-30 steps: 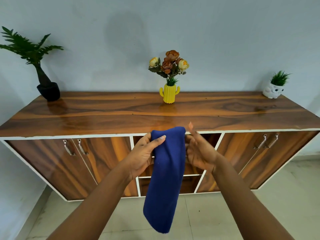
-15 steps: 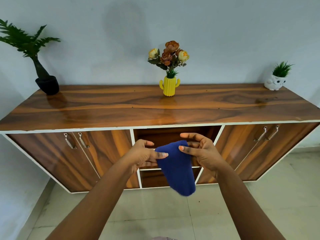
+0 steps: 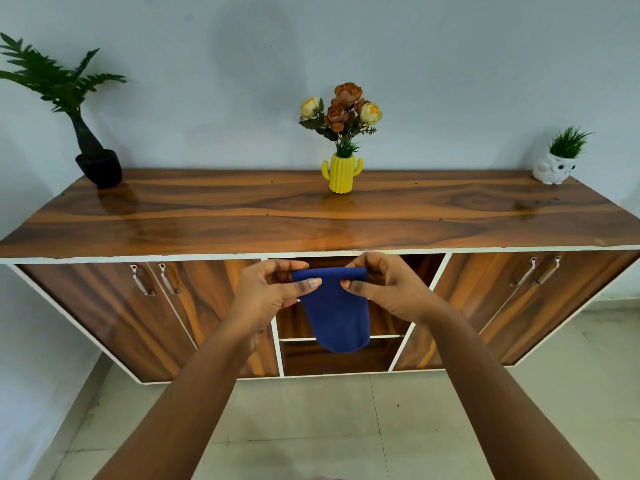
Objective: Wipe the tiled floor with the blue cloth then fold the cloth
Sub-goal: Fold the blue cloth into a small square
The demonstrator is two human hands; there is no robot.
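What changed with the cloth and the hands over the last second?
The blue cloth, which hung long from the left hand, has been folded up into a short bundle. The right hand, open and off it a second ago, now pinches its top edge too. The sideboard and its plants stayed put.

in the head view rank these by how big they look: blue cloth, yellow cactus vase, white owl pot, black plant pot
1. blue cloth, though it is nearest the camera, which inflates it
2. black plant pot and yellow cactus vase: too alike to rank
3. white owl pot, slightly smaller
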